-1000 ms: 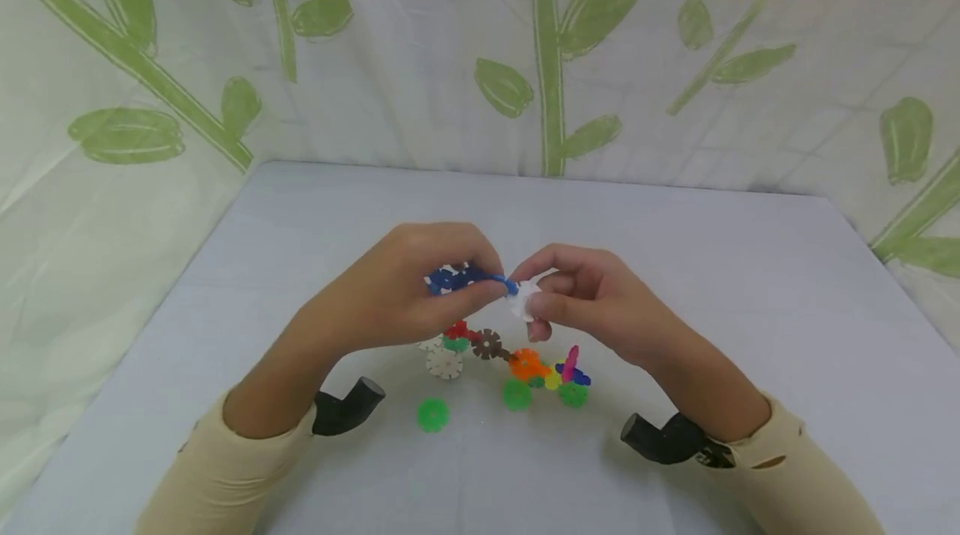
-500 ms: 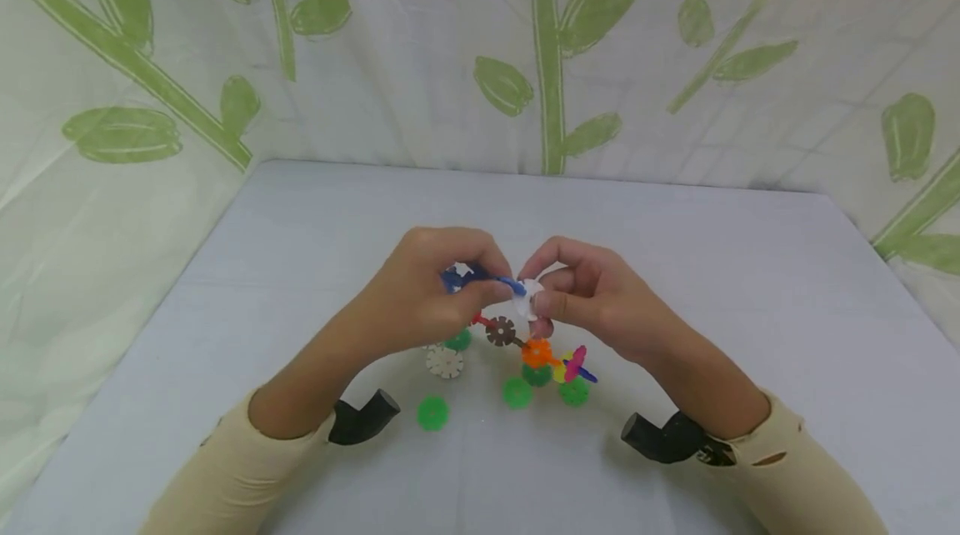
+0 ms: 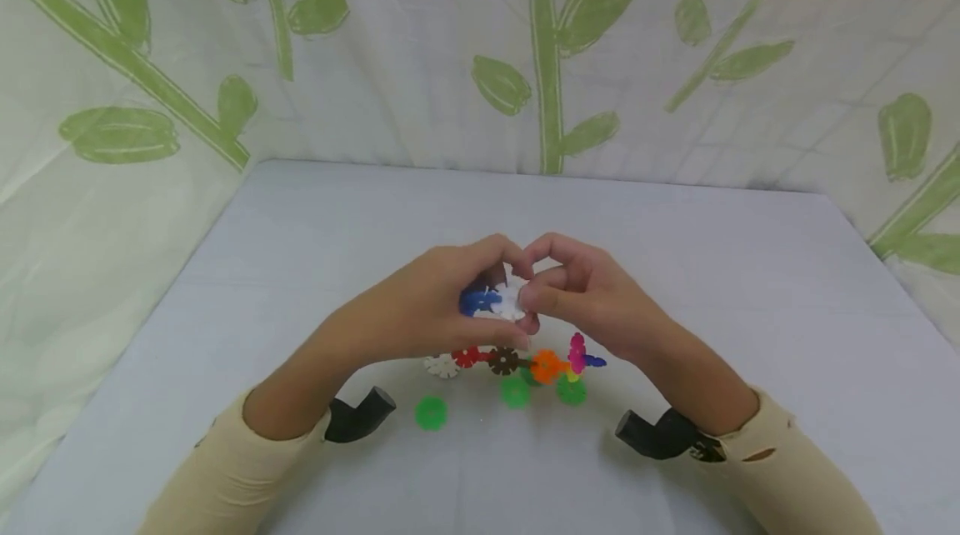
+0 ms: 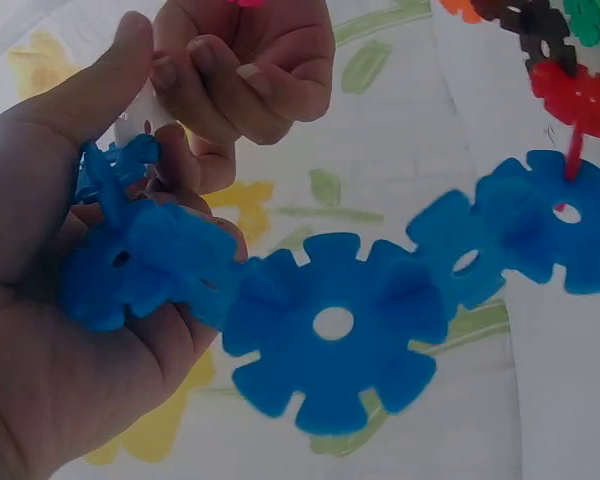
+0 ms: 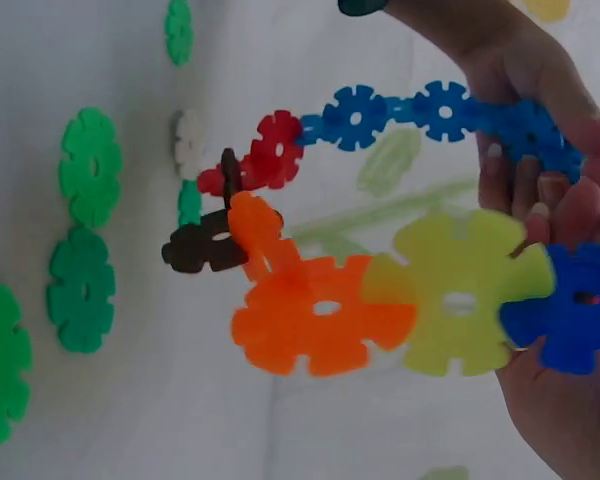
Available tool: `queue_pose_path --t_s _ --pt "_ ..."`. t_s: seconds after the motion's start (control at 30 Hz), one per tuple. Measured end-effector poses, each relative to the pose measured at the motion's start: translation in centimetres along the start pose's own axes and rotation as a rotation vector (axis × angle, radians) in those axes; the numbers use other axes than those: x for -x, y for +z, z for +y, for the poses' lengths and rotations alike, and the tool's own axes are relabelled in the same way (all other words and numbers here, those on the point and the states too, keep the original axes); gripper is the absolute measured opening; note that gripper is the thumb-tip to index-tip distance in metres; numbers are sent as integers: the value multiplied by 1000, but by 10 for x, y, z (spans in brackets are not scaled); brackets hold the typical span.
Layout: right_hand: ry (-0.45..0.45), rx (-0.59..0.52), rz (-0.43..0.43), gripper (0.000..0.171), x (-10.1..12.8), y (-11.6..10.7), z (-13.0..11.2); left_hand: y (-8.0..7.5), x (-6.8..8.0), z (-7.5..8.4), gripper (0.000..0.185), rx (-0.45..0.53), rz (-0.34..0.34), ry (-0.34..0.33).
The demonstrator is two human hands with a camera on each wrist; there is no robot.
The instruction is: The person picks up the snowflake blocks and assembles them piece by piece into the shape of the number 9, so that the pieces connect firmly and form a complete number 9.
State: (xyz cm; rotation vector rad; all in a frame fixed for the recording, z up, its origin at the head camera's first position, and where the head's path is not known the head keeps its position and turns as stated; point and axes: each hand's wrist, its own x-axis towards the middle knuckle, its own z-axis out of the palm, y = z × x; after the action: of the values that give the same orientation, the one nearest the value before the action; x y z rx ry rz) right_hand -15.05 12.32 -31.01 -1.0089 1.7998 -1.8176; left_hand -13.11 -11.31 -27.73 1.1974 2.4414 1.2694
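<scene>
Notched plastic snowflake discs are joined into a chain. In the head view, my left hand holds its blue discs; the left wrist view shows these blue discs crossing the palm, with the thumb raised away from them. My right hand pinches a white disc that meets the blue end between the hands. Below hang red, brown and orange discs. In the right wrist view a yellow disc links the orange to a dark blue disc. A pink disc stands across that end.
Light green discs lie loose on the white-covered table, near a white disc and a darker green disc. Black camera mounts jut from both wrists. A cloth with painted plants hangs behind.
My left hand has moved right, and its thumb has come off the blue disc's edge and straightened. The white disc now faces up between the hands. The hanging chain has shifted a little right.
</scene>
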Motion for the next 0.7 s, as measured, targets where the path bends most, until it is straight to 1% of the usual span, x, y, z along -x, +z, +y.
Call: queue_pose_path --t_s 0.07,0.13,0.2,0.3,0.37,0.43,0.57,0.67,0.7 --pt "-13 28 -15 16 -2 -2 3 -3 2 1 51 -45 -2 -13" --pt "-15 69 -40 15 -5 -6 7 -9 4 2 51 -94 7 1" --pt "7 146 -84 13 -10 -9 13 -16 7 3 48 -125 22 23" --pt "94 332 -190 8 -20 -8 23 -25 13 6 42 -166 39 69" --pt "163 473 -275 8 -27 -1 31 -30 17 8 40 -173 37 94" --pt "214 598 -337 10 -35 9 37 -34 20 8 38 -172 25 124" --pt "217 782 -381 27 -50 32 51 -37 22 8 34 -125 -38 174" --pt "261 860 -365 35 -56 45 62 -38 22 9 33 -113 -87 172" --pt "287 871 -361 32 -57 48 65 -38 22 8 34 -118 -97 167"
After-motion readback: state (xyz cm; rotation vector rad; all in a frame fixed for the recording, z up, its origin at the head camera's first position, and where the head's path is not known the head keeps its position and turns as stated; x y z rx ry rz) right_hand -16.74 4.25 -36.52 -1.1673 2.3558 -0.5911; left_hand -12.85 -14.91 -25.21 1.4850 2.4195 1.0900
